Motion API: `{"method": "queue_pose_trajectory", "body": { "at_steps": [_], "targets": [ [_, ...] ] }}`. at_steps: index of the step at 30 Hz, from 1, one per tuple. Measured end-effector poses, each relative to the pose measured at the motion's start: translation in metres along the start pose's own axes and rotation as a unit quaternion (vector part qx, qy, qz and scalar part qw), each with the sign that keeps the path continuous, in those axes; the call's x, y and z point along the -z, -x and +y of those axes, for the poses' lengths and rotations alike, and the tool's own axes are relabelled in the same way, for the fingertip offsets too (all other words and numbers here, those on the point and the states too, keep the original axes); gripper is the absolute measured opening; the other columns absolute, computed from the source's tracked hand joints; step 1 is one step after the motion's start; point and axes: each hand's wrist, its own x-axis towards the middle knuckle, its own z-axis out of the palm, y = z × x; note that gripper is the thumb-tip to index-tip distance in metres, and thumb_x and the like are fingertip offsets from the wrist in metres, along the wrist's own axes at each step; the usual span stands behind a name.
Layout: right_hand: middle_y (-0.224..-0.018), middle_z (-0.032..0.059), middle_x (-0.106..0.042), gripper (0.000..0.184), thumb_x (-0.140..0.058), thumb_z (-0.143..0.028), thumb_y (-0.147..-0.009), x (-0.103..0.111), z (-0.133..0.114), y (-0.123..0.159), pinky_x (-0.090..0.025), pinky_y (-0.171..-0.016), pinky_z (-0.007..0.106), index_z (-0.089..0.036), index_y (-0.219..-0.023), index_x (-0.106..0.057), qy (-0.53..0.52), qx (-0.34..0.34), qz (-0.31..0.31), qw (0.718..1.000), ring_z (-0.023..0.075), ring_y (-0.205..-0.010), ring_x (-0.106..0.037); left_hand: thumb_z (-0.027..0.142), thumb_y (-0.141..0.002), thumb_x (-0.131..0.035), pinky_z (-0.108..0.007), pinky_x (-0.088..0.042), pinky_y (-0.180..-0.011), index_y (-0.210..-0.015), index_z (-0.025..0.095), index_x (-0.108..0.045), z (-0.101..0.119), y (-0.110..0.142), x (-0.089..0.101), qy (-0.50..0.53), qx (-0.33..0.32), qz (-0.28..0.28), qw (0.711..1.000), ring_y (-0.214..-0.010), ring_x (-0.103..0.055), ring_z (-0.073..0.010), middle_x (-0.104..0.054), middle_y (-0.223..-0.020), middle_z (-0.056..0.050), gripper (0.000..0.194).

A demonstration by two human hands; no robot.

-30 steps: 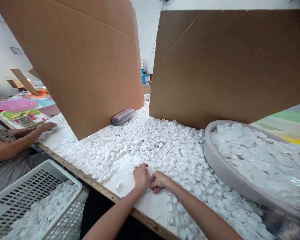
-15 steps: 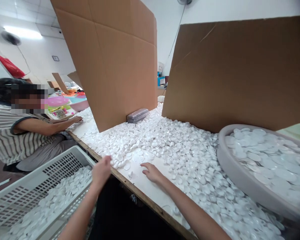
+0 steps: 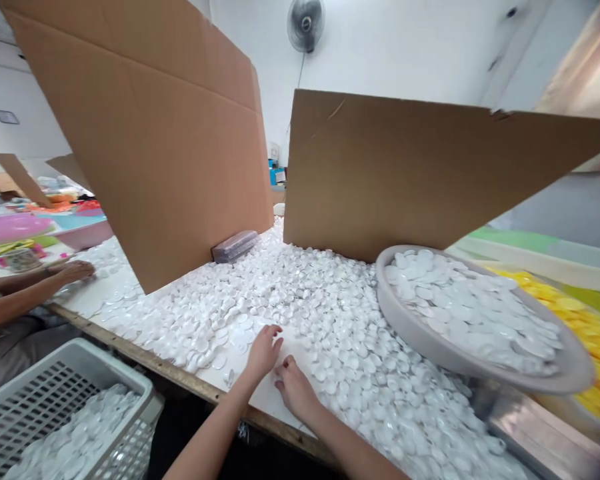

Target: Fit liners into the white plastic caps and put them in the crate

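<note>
A thick layer of small white plastic caps (image 3: 330, 300) covers the table. My left hand (image 3: 263, 351) rests on a bare patch of the white tabletop (image 3: 265, 393) near the front edge, fingers stretched out flat. My right hand (image 3: 291, 385) lies beside it, almost touching, with its fingers curled down onto the surface. Whether it holds a cap is hidden. Loose caps lie just beyond both hands.
A grey round basin (image 3: 570, 377) full of white caps sits tilted at the right. A white slotted crate (image 3: 55, 373) with caps stands lower left. Two cardboard sheets (image 3: 170, 147) stand behind the pile. Another person's hand (image 3: 75, 270) works at the left. Yellow caps (image 3: 580, 313) lie far right.
My left hand came back from over the crate to the table and now lies beside my right hand. The right hand drew nearer the table edge. The camera swung right.
</note>
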Motion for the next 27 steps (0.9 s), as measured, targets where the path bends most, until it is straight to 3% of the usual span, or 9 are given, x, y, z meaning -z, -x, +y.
{"method": "queue_pose_trajectory", "body": {
  "at_steps": [3,6,9,11,13,15,20,23,27],
  "targets": [
    [-0.101,0.006,-0.046,0.023,-0.053,-0.018,-0.067,0.008,0.005,0.013,-0.038,-0.075,0.022,-0.017,-0.089,-0.056,-0.016,-0.035,-0.01,0.999,0.0145,-0.083,-0.051,0.021,-0.073,-0.045,-0.025,-0.033,-0.077,-0.1,0.021,-0.048,0.026,-0.021,-0.041,-0.043,0.005,-0.053,0.998,-0.09,-0.046,-0.0145,-0.049,-0.098,-0.004,0.027],
    [-0.101,0.0059,-0.05,0.024,-0.048,-0.015,-0.069,0.015,0.007,0.021,-0.038,-0.077,0.023,-0.018,-0.091,-0.056,0.021,-0.033,-0.044,0.998,0.0162,-0.086,-0.051,0.021,-0.073,-0.046,-0.027,-0.031,-0.079,-0.097,0.02,-0.049,0.027,-0.021,-0.055,-0.064,0.018,-0.049,0.997,-0.092,-0.043,-0.0164,-0.049,-0.096,-0.004,0.024],
    [-0.091,0.0067,-0.056,0.028,-0.039,-0.009,-0.071,0.027,0.008,0.022,-0.038,-0.077,0.025,-0.017,-0.09,-0.058,0.049,0.012,-0.069,0.996,0.0176,-0.086,-0.051,0.019,-0.071,-0.047,-0.025,-0.031,-0.078,-0.099,0.019,-0.045,0.01,-0.005,-0.052,-0.003,0.016,-0.033,0.999,-0.088,-0.045,-0.0144,-0.052,-0.091,-0.003,0.027],
    [-0.088,0.0059,-0.059,0.03,-0.036,-0.01,-0.072,0.04,0.011,0.015,-0.038,-0.079,0.026,-0.017,-0.091,-0.058,0.01,0.026,-0.04,0.999,0.017,-0.087,-0.052,0.019,-0.069,-0.049,-0.024,-0.033,-0.075,-0.106,0.019,-0.039,-0.001,0.009,-0.046,0.045,0.033,-0.024,0.998,-0.085,-0.046,-0.0137,-0.053,-0.089,-0.002,0.039],
    [-0.091,0.0056,-0.059,0.03,-0.035,-0.014,-0.075,0.051,0.017,0.001,-0.039,-0.079,0.025,-0.017,-0.095,-0.057,-0.071,-0.014,0.019,0.997,0.0151,-0.084,-0.053,0.021,-0.068,-0.051,-0.024,-0.034,-0.074,-0.112,0.02,-0.033,-0.008,0.02,-0.04,0.08,0.055,-0.017,0.995,-0.083,-0.047,-0.0136,-0.054,-0.09,-0.001,0.047],
    [-0.087,0.0066,-0.06,0.028,-0.037,-0.02,-0.076,0.056,0.023,-0.019,-0.043,-0.068,0.024,-0.015,-0.097,-0.056,-0.152,-0.095,0.039,0.983,0.0134,-0.073,-0.056,0.023,-0.067,-0.052,-0.024,-0.035,-0.072,-0.112,0.02,-0.032,-0.01,0.026,-0.036,0.105,0.069,-0.015,0.992,-0.079,-0.049,-0.013,-0.055,-0.09,-0.001,0.049],
    [-0.071,0.0043,-0.059,0.025,-0.047,-0.02,-0.072,0.04,0.028,-0.053,-0.043,-0.043,0.019,-0.012,-0.096,-0.05,-0.275,-0.232,-0.032,0.933,0.0075,-0.046,-0.051,0.028,-0.063,-0.056,-0.022,-0.035,-0.063,-0.109,0.022,-0.034,-0.011,0.024,-0.036,0.138,0.09,-0.018,0.986,-0.069,-0.049,-0.0109,-0.057,-0.085,0.0,0.051],
    [-0.065,0.0009,-0.057,0.019,-0.049,-0.018,-0.071,0.031,0.025,-0.061,-0.042,-0.04,0.017,-0.013,-0.089,-0.049,-0.29,-0.248,-0.053,0.923,0.0068,-0.042,-0.051,0.027,-0.062,-0.057,-0.021,-0.034,-0.059,-0.109,0.022,-0.035,-0.011,0.023,-0.038,0.135,0.091,-0.023,0.986,-0.064,-0.048,-0.01,-0.057,-0.081,0.001,0.052],
    [-0.053,-0.002,-0.053,0.012,-0.052,-0.015,-0.07,0.035,0.024,-0.069,-0.044,-0.04,0.019,-0.013,-0.081,-0.046,-0.297,-0.272,-0.108,0.909,0.0097,-0.042,-0.053,0.026,-0.062,-0.055,-0.02,-0.031,-0.054,-0.108,0.022,-0.036,-0.008,0.025,-0.037,0.136,0.08,-0.029,0.987,-0.058,-0.047,-0.0094,-0.056,-0.072,0.003,0.05]
  ]
}}
